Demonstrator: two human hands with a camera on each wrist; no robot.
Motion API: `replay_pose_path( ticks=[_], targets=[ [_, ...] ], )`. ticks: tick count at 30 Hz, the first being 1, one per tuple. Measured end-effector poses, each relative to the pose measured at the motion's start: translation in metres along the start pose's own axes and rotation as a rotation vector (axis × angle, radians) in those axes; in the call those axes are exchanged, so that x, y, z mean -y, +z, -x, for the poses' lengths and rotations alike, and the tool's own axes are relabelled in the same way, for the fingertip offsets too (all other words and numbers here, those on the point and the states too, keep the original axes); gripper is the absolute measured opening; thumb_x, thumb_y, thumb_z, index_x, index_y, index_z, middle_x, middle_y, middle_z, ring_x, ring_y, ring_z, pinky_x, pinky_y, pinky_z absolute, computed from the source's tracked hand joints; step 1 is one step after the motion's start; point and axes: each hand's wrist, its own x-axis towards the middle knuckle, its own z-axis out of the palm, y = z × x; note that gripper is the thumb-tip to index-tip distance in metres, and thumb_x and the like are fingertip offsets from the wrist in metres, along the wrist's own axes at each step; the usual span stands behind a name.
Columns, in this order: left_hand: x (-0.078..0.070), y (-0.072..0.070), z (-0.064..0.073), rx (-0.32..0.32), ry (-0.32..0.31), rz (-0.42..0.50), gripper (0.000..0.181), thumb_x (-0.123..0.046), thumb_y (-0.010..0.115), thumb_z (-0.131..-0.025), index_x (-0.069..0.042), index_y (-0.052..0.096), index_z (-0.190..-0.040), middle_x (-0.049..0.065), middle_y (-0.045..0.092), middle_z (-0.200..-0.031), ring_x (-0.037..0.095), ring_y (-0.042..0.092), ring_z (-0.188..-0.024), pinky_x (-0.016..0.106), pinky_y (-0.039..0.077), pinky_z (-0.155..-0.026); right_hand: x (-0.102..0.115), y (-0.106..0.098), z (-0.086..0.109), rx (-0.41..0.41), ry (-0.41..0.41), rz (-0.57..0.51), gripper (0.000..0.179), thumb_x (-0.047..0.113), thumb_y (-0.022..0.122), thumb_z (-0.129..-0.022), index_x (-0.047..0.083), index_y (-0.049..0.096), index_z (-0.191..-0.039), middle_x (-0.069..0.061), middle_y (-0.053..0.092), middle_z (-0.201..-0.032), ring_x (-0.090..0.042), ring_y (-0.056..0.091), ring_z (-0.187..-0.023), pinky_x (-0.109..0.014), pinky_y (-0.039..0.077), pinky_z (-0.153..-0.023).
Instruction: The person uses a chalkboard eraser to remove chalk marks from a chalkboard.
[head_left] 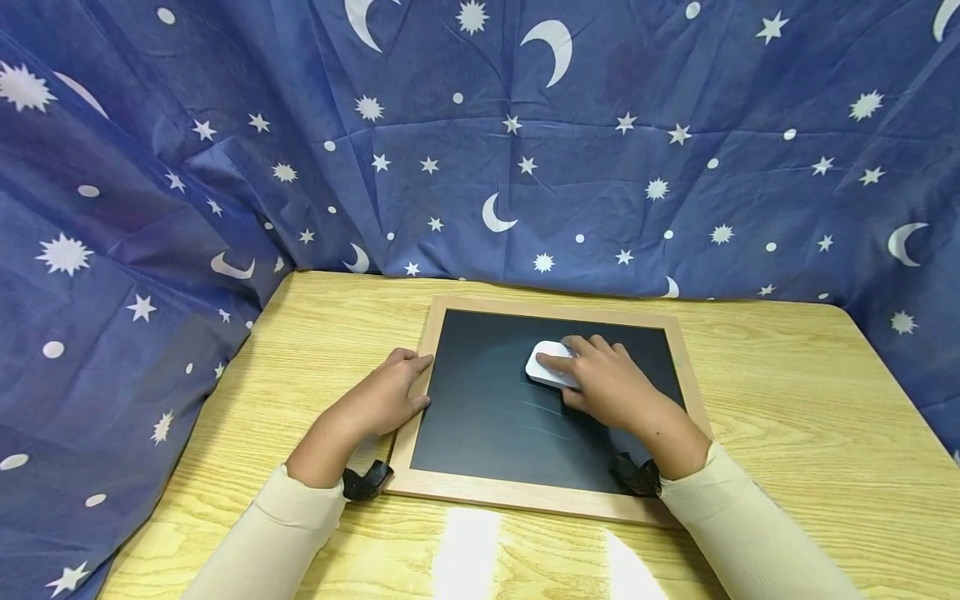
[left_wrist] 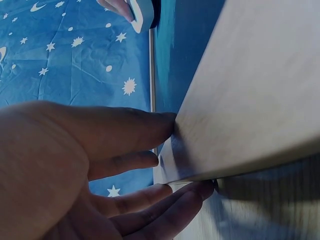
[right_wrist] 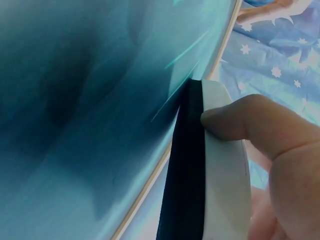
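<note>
A small chalkboard [head_left: 480,392] with a pale wooden frame lies flat on the table, bearing a few faint chalk lines below the eraser. My right hand [head_left: 611,387] grips a white chalkboard eraser [head_left: 546,363] on the board's upper middle. In the right wrist view, the thumb [right_wrist: 235,117] presses the eraser's white side, and its black felt [right_wrist: 187,165] meets the board. At the left edge, my left hand [head_left: 382,396] holds the wooden frame [left_wrist: 240,100], thumb on its face and other fingers along its outer edge. Part of the right hand is hidden behind the eraser in the right wrist view.
The wood-grain table [head_left: 795,400] extends on both sides of the board. A blue curtain [head_left: 450,200] with white moons and stars hangs along the back and left. Sunlight patches brighten the table's front. Dark wrist mounts [head_left: 367,481] sit beside both sleeves.
</note>
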Motion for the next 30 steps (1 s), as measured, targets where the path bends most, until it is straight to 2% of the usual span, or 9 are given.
replay_pose_path(
  ticks=[7,15,24,30],
  targets=[
    [0.001,0.003,0.0,0.003,-0.005,-0.005,0.062,-0.012,0.068,-0.094,0.004,0.044,-0.148,0.027,0.042,-0.148,0.038,0.053,-0.13,0.047,0.049,-0.103,-0.005,0.004,0.007,0.024,0.032,-0.052,0.055,0.023,0.074,-0.091,0.027,0.058,-0.143,-0.02,0.057,-0.139,-0.04,0.057,-0.117,-0.062,0.049,-0.091],
    [0.003,0.0,0.001,0.016,-0.016,0.004,0.062,-0.013,0.068,-0.094,0.004,0.044,-0.148,0.027,0.04,-0.149,0.039,0.051,-0.132,0.048,0.047,-0.106,-0.02,-0.003,0.023,0.024,0.065,-0.072,0.054,0.018,0.077,-0.086,0.025,0.063,-0.138,-0.023,0.059,-0.134,-0.042,0.058,-0.113,-0.063,0.049,-0.086],
    [0.004,-0.002,0.001,0.026,-0.01,-0.003,0.062,-0.013,0.068,-0.094,0.004,0.043,-0.149,0.027,0.04,-0.15,0.039,0.051,-0.132,0.048,0.049,-0.104,-0.035,-0.014,0.032,0.047,0.058,-0.104,0.053,0.014,0.079,-0.079,0.023,0.07,-0.13,-0.026,0.063,-0.116,-0.038,0.061,-0.099,-0.05,0.051,-0.073],
    [0.002,-0.002,-0.001,0.029,-0.008,-0.006,0.062,-0.014,0.068,-0.095,0.003,0.043,-0.149,0.026,0.039,-0.15,0.039,0.05,-0.133,0.048,0.049,-0.104,-0.044,-0.015,0.034,0.054,0.039,-0.152,0.056,0.013,0.078,-0.08,0.02,0.066,-0.134,-0.023,0.063,-0.122,-0.04,0.06,-0.107,-0.053,0.05,-0.08]
  ],
)
